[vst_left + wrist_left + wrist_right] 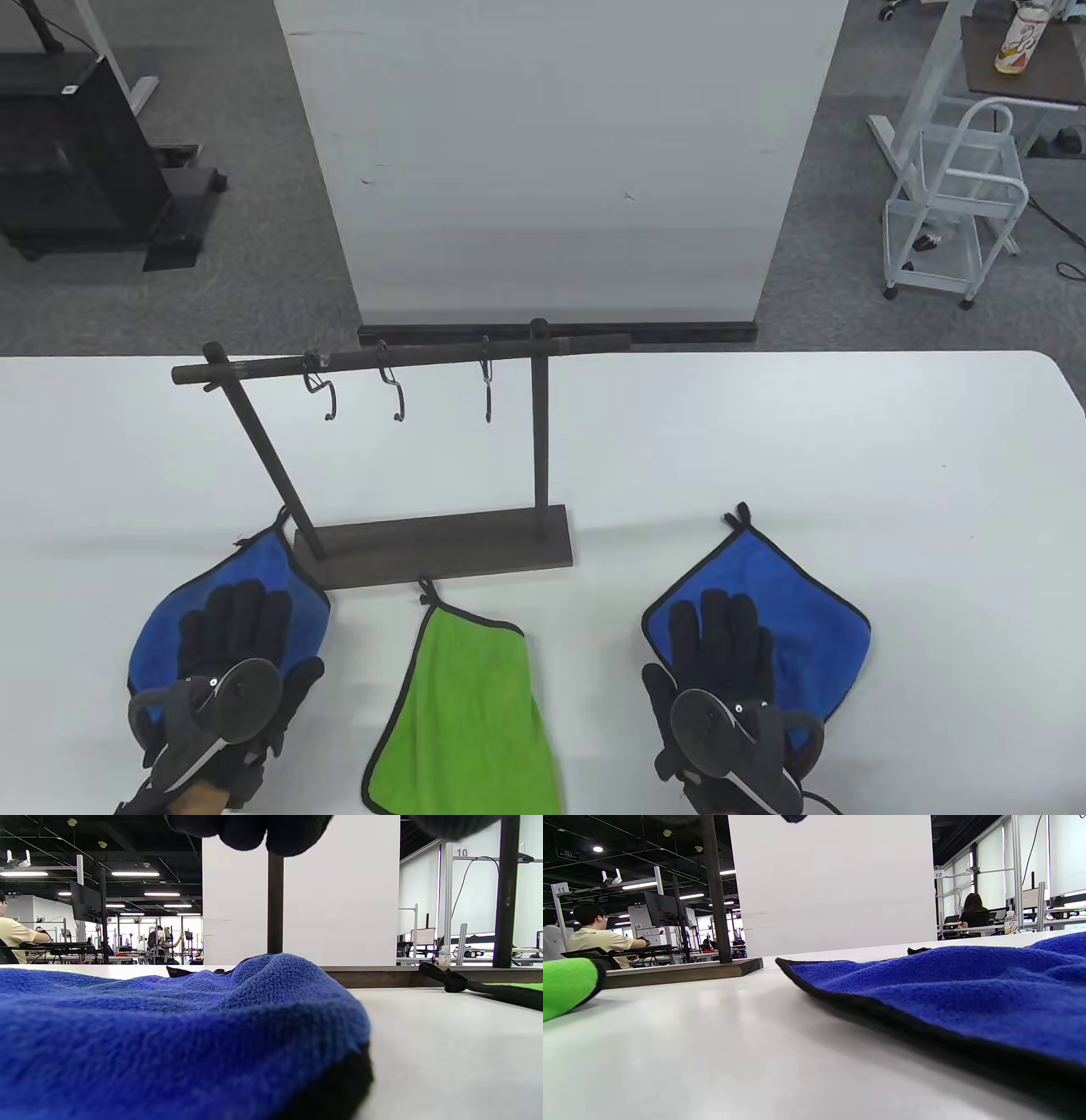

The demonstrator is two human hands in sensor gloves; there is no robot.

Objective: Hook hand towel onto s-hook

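On the white table [848, 441] stands a dark wooden rack [441, 548], a flat base with two posts carrying a horizontal rod, and from that rod hang three dark metal s-hooks: the left one [321, 390], the middle one [390, 386] and the right one [487, 382], all bare. Three towels lie flat on the table in front of the rack. The left blue fleece hand towel with black edging [170, 620] sits just beside the rack's base, its top corner tucked against the left post's foot; the left hand [242, 645] in its black sensor glove rests on it palm down with the fingers spread flat, gripping nothing. In the left wrist view that towel [169, 1027] fills the foreground as a soft hump, with the rack's post [275, 904] rising behind it. The bright green fleece hand towel with black edging [467, 722] lies between the two hands, its small black hanging loop [424, 588] pointing at the rack's base and almost touching it. The right blue fleece hand towel [814, 628] lies well to the right of the rack, its loop [740, 515] at the far corner, and the right hand [717, 649] rests flat on it, fingers extended and laid open, holding nothing. From the right wrist view that towel [946, 993] spreads low across the tabletop, the green one [566, 984] showing at the left edge.
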